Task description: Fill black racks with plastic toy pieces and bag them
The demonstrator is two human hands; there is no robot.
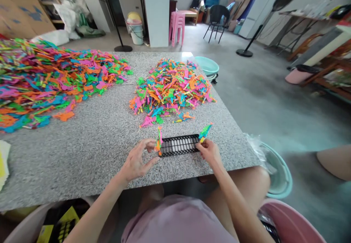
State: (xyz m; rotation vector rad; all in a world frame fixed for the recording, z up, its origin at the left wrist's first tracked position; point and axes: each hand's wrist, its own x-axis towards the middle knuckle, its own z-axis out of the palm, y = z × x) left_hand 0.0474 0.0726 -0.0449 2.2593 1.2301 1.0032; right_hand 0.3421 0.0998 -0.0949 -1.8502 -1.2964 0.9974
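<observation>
A long black plastic lattice rack [179, 145] lies on the speckled stone table in front of me. Orange, pink and green toy guns [159, 142] stand upright at its left end. My left hand [138, 160] is beside that end, thumb and fingers apart, the fingertips close to these toys. At the other end, my right hand [210, 153] pinches a small blue-green toy gun [205, 131] near its yellow part. Its fingers also touch the rack's right end, or come very near it. Just beyond the rack rises a heap of bright plastic toy guns [172, 86].
A larger heap of coloured toy pieces [55, 82] covers the table's left side. Teal basins [285, 184] [207, 64] stand beyond the right edge. Below are a pink tub [296, 217] and a tub with black and yellow packs [63, 224]. Another person's knee [333, 160] shows at right.
</observation>
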